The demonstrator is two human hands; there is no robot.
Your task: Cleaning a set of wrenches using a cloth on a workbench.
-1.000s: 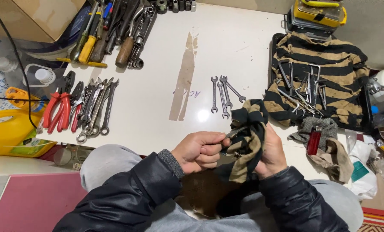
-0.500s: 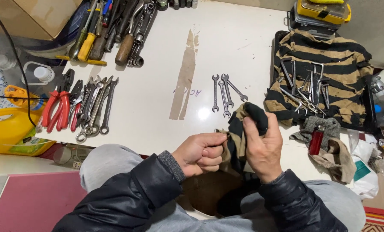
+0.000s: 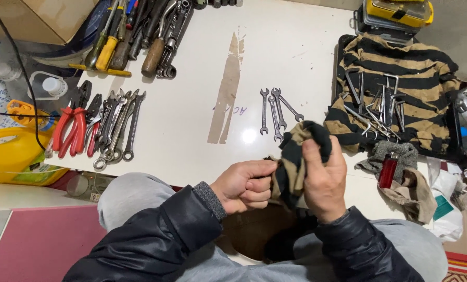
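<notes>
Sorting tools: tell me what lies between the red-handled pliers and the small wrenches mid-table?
Head view: a row of long spanners, then bare white tabletop with a brown streak.

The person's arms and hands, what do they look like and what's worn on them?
Both arms wear a dark navy, slightly shiny padded jacket. A grey ribbed knit cuff shows at the left wrist. The left hand and right hand are bare: no gloves, and no rings or watch visible.

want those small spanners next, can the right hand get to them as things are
Probably yes: the spanners lie bare on the white board just beyond the right hand, though it is gripping the striped rag.
</notes>
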